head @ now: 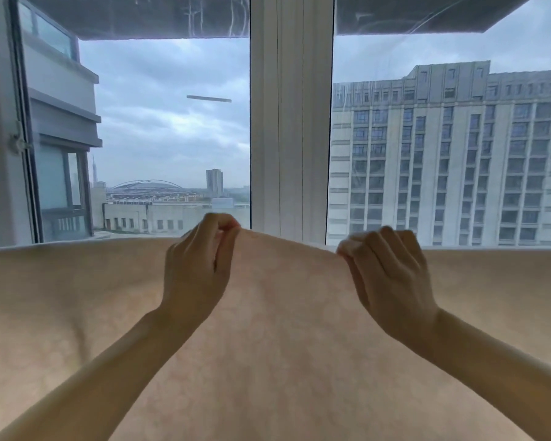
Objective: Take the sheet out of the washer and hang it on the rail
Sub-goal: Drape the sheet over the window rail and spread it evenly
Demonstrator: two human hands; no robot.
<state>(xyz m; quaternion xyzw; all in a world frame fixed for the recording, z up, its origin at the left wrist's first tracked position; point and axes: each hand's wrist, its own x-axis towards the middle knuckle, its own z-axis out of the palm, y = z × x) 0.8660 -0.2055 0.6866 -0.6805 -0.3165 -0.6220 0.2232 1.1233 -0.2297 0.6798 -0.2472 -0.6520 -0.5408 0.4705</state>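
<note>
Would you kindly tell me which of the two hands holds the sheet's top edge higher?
The left hand: its pinch raises the sheet into a peak, while the right hand grips the edge slightly lower.

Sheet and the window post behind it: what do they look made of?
The sheet looks like thin cloth, beige, matte, with a faint pattern; it peaks softly where the left hand and right hand pinch it. The window post looks like white plastic or painted metal, smooth, straight-ribbed.

No readable text, label or number shows anywhere.
</note>
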